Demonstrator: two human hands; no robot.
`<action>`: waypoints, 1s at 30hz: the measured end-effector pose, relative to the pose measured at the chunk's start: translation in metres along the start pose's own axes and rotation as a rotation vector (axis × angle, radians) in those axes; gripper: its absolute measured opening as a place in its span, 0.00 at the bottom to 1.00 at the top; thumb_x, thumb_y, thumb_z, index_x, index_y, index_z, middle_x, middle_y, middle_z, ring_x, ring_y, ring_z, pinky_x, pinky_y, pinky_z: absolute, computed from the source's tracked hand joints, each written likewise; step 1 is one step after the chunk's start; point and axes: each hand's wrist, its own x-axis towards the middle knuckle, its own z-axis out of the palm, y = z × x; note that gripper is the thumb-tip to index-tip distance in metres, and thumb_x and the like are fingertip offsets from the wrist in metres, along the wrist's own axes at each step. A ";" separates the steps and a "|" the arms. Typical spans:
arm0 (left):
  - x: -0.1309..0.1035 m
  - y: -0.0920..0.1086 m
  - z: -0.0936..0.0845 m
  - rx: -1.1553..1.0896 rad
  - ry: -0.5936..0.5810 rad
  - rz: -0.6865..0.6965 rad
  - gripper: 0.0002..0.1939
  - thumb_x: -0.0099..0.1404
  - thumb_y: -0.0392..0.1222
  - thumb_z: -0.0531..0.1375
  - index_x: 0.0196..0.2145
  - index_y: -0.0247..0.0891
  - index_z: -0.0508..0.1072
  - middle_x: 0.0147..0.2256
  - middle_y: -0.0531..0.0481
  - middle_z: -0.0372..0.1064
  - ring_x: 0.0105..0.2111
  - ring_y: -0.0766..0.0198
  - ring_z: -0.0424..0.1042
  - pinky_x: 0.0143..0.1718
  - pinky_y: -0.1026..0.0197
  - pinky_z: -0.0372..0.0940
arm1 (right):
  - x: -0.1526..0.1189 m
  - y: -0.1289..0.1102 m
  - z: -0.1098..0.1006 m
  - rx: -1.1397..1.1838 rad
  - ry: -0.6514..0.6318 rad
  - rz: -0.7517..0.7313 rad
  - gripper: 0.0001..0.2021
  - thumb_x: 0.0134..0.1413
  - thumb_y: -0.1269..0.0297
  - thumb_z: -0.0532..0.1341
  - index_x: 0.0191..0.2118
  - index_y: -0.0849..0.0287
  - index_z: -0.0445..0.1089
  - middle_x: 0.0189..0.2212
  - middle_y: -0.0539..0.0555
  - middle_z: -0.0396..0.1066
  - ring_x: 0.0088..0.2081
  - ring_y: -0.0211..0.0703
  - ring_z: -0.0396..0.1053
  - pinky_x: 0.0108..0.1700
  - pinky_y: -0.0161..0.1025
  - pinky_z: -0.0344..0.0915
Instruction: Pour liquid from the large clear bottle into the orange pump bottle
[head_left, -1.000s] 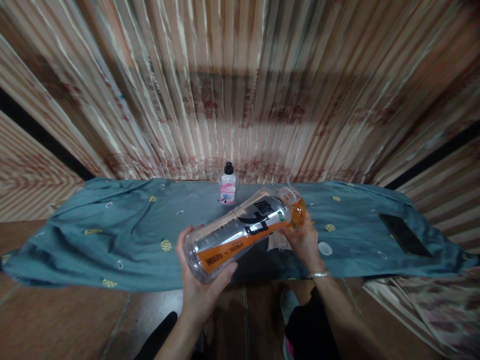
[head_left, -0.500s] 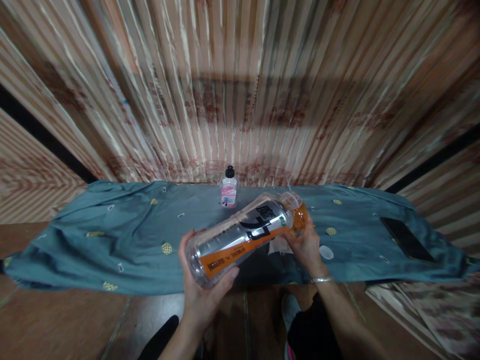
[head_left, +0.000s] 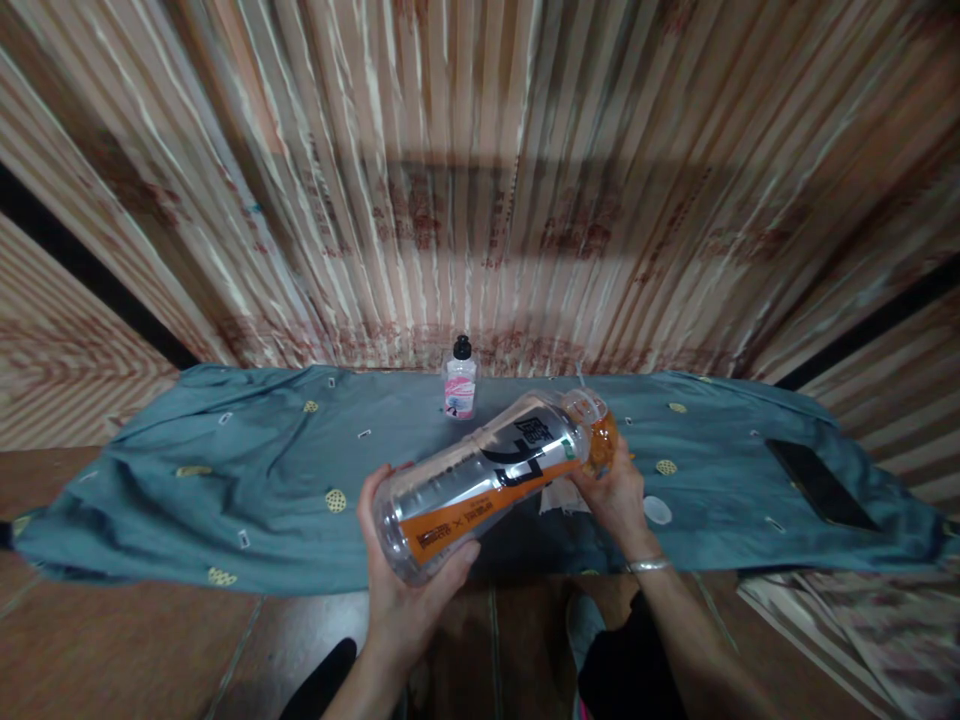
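Observation:
My left hand (head_left: 409, 590) is wrapped round the base end of a large clear plastic bottle (head_left: 480, 475) with an orange and black label. The bottle is tilted, its neck end pointing up and to the right in view. My right hand (head_left: 615, 495) grips a small clear cup (head_left: 596, 425) that looks orange, close against the bottle's neck. Whether liquid runs between them I cannot tell. A thin clear stick or straw stands up from the cup's far side. Below the neck, partly behind my right hand, lies a crumpled pale tissue (head_left: 562, 497).
A small clear bottle (head_left: 460, 385) with a black cap and pink label stands toward the back. Right of my right hand lies a round translucent lid (head_left: 658, 510). A black phone (head_left: 821, 485) rests farther right on the teal cloth (head_left: 262, 450). Striped curtains (head_left: 480, 200) hang behind.
The view has shifted very slightly. Both hands keep their hold, and the bottle and cup stay in nearly the same pose.

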 end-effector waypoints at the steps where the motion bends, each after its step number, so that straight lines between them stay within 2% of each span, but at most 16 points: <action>1: 0.000 0.000 0.000 0.001 0.005 0.004 0.47 0.48 0.45 0.75 0.61 0.48 0.57 0.58 0.44 0.64 0.53 0.53 0.74 0.53 0.54 0.71 | 0.000 0.000 0.000 0.003 -0.005 0.001 0.48 0.46 0.31 0.61 0.63 0.66 0.60 0.50 0.69 0.76 0.48 0.63 0.77 0.47 0.52 0.73; 11: 0.000 -0.003 -0.001 0.002 0.010 -0.006 0.49 0.48 0.46 0.75 0.62 0.47 0.57 0.58 0.42 0.65 0.54 0.52 0.73 0.55 0.50 0.70 | -0.001 -0.003 0.000 0.035 -0.011 0.002 0.49 0.45 0.30 0.61 0.63 0.66 0.60 0.50 0.69 0.76 0.49 0.64 0.77 0.47 0.53 0.74; 21: -0.001 -0.001 0.001 -0.020 -0.003 -0.006 0.47 0.49 0.46 0.75 0.62 0.48 0.57 0.58 0.43 0.64 0.54 0.51 0.73 0.55 0.51 0.70 | -0.002 0.002 0.001 -0.011 0.027 -0.022 0.47 0.45 0.29 0.61 0.62 0.63 0.62 0.47 0.65 0.78 0.44 0.61 0.78 0.42 0.51 0.74; 25: -0.001 -0.002 0.001 -0.031 0.005 -0.005 0.47 0.48 0.46 0.75 0.61 0.48 0.57 0.58 0.43 0.65 0.53 0.52 0.73 0.53 0.52 0.71 | -0.002 0.002 0.000 -0.015 0.016 -0.032 0.45 0.47 0.32 0.62 0.63 0.62 0.61 0.48 0.65 0.77 0.44 0.60 0.78 0.43 0.50 0.74; 30: -0.001 -0.003 0.001 -0.039 -0.001 -0.023 0.48 0.49 0.46 0.75 0.62 0.48 0.56 0.59 0.43 0.64 0.54 0.53 0.73 0.54 0.52 0.71 | -0.002 0.002 0.000 -0.016 0.001 -0.006 0.47 0.46 0.31 0.62 0.63 0.63 0.60 0.49 0.66 0.77 0.45 0.61 0.78 0.43 0.51 0.74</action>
